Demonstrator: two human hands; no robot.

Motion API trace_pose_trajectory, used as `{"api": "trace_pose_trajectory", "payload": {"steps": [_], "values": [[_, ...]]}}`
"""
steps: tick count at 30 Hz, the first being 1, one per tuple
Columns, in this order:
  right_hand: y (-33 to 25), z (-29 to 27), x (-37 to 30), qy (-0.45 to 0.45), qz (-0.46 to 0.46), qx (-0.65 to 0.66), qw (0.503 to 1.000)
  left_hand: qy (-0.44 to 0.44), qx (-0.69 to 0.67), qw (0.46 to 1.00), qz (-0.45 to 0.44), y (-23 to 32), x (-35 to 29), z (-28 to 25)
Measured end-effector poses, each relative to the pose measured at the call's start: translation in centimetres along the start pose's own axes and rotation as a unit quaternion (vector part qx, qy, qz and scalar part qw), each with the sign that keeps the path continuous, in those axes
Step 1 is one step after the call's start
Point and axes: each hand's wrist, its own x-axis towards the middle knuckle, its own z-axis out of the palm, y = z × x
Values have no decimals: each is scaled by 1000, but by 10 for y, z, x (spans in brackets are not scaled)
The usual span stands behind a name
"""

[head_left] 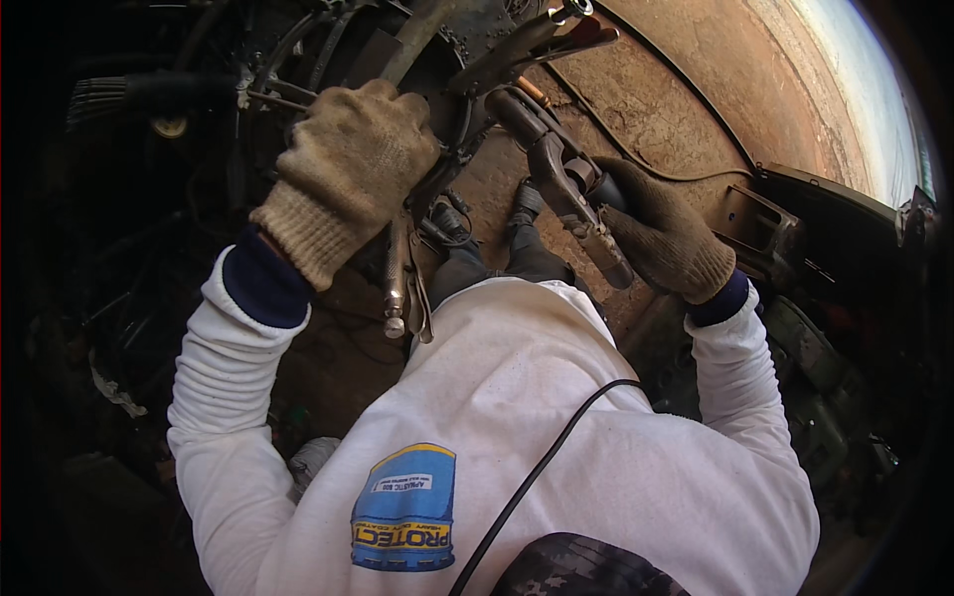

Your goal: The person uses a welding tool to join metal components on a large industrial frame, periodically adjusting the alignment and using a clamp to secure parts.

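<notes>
My left hand (348, 169), in a worn knit glove, is closed around a dark metal bar (422, 35) on a grimy frame. The silver handles of locking pliers (397, 288) stick out just below it. My right hand (661, 238), also gloved, grips a welding torch (561, 174). The torch's nozzle points up and left toward the metalwork near my left hand. A second pair of locking pliers (537, 40), with red-tipped handles, is clamped on the metal above the torch.
A rusty brown metal sheet (696, 89) curves across the upper right. Dark cables and hoses (159, 94) crowd the upper left. A black cable (537, 467) runs over my white shirt. Dark machine parts (815, 397) sit at the right.
</notes>
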Motion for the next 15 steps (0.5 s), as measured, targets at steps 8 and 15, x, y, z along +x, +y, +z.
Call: {"api": "trace_pose_trajectory", "payload": {"steps": [8,15], "values": [[1,3,2,3,-28,0,1000,-8,5,1000,-2,2,1,-4],[-2,2,2,-9,-1,-2,1000,-8,-17,1000,-2,1,1,-4]]}}
